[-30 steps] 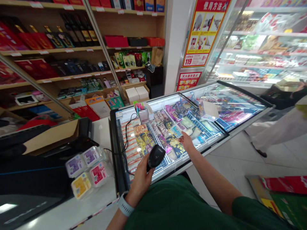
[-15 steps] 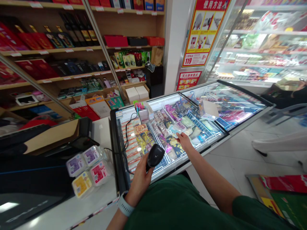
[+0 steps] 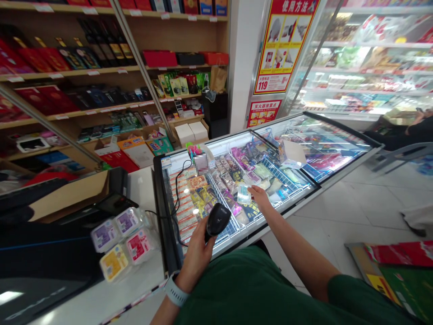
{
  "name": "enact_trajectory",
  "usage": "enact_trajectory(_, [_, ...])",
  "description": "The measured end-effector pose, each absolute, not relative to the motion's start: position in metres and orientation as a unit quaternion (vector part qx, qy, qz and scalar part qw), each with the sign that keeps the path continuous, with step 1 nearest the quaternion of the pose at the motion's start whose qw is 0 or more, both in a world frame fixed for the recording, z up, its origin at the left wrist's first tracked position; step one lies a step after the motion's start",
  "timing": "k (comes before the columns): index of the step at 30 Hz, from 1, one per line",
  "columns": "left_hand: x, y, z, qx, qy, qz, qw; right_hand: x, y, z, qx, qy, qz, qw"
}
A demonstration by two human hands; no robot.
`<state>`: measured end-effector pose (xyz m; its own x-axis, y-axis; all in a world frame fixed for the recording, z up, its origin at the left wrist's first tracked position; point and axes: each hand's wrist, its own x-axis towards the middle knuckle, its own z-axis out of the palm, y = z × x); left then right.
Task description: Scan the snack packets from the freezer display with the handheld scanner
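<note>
My left hand (image 3: 198, 246), with a pale watch strap at the wrist, is wrapped round the handle of a black barcode scanner (image 3: 218, 219). The scanner's head points away from me over the freezer's glass top. In my right hand (image 3: 260, 197), thumb and fingers pinch the edge of a small clear package with a pale blue label (image 3: 244, 194). It is held above the chest freezer (image 3: 233, 243), to the right of the scanner and apart from it. What exactly the package contains is too small to make out.
On the white counter (image 3: 142, 180) at left sit several clear tubs (image 3: 115, 262) with purple, red and yellow labels. A black cable (image 3: 177, 189) lies on the freezer glass, and an opened carton (image 3: 291, 153) stands further along. A seated person's arm (image 3: 421, 124) shows at far right.
The package in my right hand has turned, so its face shows more fully. A passer-by's pale trouser leg has moved off to the right. My left hand keeps the scanner almost still.
</note>
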<state>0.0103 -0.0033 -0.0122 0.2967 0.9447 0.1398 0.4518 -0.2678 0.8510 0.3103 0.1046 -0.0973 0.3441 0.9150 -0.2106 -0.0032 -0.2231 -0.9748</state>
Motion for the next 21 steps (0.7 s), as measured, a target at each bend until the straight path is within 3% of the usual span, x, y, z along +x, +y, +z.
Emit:
enact_trajectory(12, [0.010, -0.003, -0.010, 0.724, 0.474, 0.341, 0.367, 0.299, 0.096, -0.068, -0.634, -0.301, 0.586, 0.405])
enact_trajectory(21, [0.003, 0.001, -0.014, 0.719, 0.500, 0.336, 0.348, 0.301, 0.106, -0.078, -0.593, -0.363, 0.573, 0.434])
